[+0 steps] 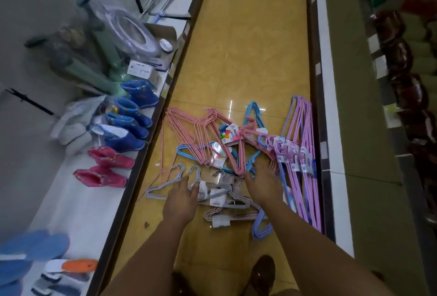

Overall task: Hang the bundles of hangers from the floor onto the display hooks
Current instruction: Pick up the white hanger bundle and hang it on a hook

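Two hands reach down to the yellow tiled floor (248,59), both over the heap of hanger bundles. Left hand (182,197) lies with fingers spread and fairly straight on the grey hanger bundle (165,183), touching its hooks and paper label. Right hand (263,185) rests with fingers extended over the spot where the pink hanger bundle (203,137) and the blue hanger bundle (251,118) cross; whether it grips anything I cannot tell. Just right of that hand the purple hanger bundles (305,154) lie lengthwise against the shelf base. Left of the left hand, a low white shelf (82,201) carries blue rain boots (132,116) and pink rain boots (106,168). Below both hands, a brown shoe (262,272) stands on the floor.
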Demonstrator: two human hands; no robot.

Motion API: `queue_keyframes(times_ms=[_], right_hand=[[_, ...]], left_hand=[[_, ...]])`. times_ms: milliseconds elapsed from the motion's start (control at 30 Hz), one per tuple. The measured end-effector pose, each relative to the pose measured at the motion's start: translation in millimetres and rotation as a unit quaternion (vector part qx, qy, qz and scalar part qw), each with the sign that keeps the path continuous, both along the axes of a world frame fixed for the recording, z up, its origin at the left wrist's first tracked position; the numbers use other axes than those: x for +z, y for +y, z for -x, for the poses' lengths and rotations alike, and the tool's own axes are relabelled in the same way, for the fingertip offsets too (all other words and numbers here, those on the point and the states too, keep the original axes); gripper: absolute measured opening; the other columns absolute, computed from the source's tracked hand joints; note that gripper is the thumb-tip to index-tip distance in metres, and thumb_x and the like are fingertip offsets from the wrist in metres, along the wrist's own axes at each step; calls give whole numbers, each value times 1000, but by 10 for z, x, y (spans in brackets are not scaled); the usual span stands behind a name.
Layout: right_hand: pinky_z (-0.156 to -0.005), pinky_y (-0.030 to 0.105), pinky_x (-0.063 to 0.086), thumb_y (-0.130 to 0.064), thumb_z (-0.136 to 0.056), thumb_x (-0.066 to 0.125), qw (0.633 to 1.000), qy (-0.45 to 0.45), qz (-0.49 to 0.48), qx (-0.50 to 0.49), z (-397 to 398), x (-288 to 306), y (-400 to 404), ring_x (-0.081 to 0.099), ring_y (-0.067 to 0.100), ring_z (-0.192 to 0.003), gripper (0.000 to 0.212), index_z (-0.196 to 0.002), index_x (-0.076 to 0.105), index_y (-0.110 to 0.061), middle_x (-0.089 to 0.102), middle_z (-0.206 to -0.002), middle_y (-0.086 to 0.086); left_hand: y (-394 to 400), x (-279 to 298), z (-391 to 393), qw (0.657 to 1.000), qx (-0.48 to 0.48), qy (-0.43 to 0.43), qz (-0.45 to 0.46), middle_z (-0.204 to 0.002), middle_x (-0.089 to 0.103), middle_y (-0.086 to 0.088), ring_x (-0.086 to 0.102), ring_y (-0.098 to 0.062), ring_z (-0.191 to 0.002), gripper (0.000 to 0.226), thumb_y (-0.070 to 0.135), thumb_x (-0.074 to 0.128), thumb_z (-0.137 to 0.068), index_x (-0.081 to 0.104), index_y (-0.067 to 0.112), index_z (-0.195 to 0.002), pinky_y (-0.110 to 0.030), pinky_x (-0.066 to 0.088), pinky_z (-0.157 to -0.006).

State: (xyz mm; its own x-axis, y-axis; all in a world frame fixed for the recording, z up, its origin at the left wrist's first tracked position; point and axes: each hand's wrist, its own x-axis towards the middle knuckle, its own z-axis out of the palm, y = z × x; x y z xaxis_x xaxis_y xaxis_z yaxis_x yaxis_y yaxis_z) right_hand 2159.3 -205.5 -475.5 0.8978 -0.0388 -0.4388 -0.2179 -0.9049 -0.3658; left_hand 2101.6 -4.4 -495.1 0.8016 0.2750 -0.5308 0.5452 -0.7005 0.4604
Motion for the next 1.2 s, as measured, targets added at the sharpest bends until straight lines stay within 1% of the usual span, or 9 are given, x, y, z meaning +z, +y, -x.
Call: queue_keyframes(times_ms=[367, 567, 633, 733, 833, 933, 1000, 1067, 1200], right_hand=[[-81, 36, 44, -41, -96, 43, 997, -5, 12, 71, -290, -2316, 563, 57, 31, -105, 39, -122, 52, -14, 62, -113, 11], [-84, 36, 46, -35, -94, 46, 993, -10, 6, 120, -437, -3201, 881, 58, 29, -107, 34, -115, 60, -13, 63, -114, 9], [-76, 33, 45, -35, -93, 47, 990, -23, 0, 141, -452, -3382, 979, 61, 28, -100, 29, -104, 64, -14, 66, -104, 8], [-69, 31, 42, -42, -95, 45, 983, -15, 9, 183, -407, -3584, 1191, 62, 26, -90, 34, -94, 64, -13, 66, -93, 7], [-69, 31, 38, -50, -93, 46, 975, 1, -9, 222, -333, -3707, 1380, 60, 26, -91, 39, -96, 62, -14, 63, -96, 7], [-75, 33, 37, -53, -91, 47, 961, 19, 4, 277, -266, -3767, 1495, 59, 27, -94, 43, -102, 59, -13, 62, -101, 7], [-80, 34, 39, -48, -91, 51, 952, 24, 30, 305, -241, -3782, 1527, 59, 29, -99, 39, -107, 57, -13, 62, -107, 8], [-86, 35, 41, -35, -91, 52, 945, 32, 49, 323, -237, -3788, 1541, 58, 29, -105, 30, -113, 55, -14, 61, -115, 8], [-91, 37, 39, -15, -94, 44, 935, 11, 73, 346, -274, -3785, 1538, 54, 30, -111, 26, -118, 55, -14, 57, -120, 11]], left_hand=[[483, -2409, -161, 999, 18, 5, -30, -147, 39, -11, 38, -28, -134, 51, 37, 38, -100, 33, 15, -146, -41, 34, -106], [608, -3279, -326, 998, 3, 14, -61, -148, 36, -12, 34, -29, -134, 55, 24, 47, -96, 30, 13, -147, -40, 33, -107], [677, -3440, -362, 995, 3, 20, -94, -150, 32, -12, 31, -30, -136, 58, 21, 48, -94, 27, 15, -148, -41, 31, -109], [760, -3611, -377, 993, 20, 24, -116, -154, 22, -11, 26, -31, -139, 58, 20, 45, -94, 24, 17, -148, -43, 27, -112], [787, -3713, -388, 996, 27, 25, -86, -156, 18, -11, 27, -32, -138, 64, 18, 47, -94, 17, 19, -150, -46, 31, -109], [790, -3788, -379, 998, 50, 21, -14, -157, 11, -11, 37, -34, -133, 71, 9, 49, -91, 14, 20, -151, -46, 40, -102], [776, -3821, -373, 998, 58, 15, -8, -157, 9, -11, 43, -35, -128, 71, 4, 48, -90, 15, 20, -151, -45, 43, -95], [759, -3836, -373, 998, 62, 14, -16, -157, 9, -11, 46, -36, -125, 72, 2, 48, -89, 16, 20, -151, -45, 44, -92], [759, -3822, -396, 996, 51, 9, -78, -152, 21, -9, 40, -31, -129, 74, 6, 53, -86, 18, 22, -149, -44, 43, -96]])
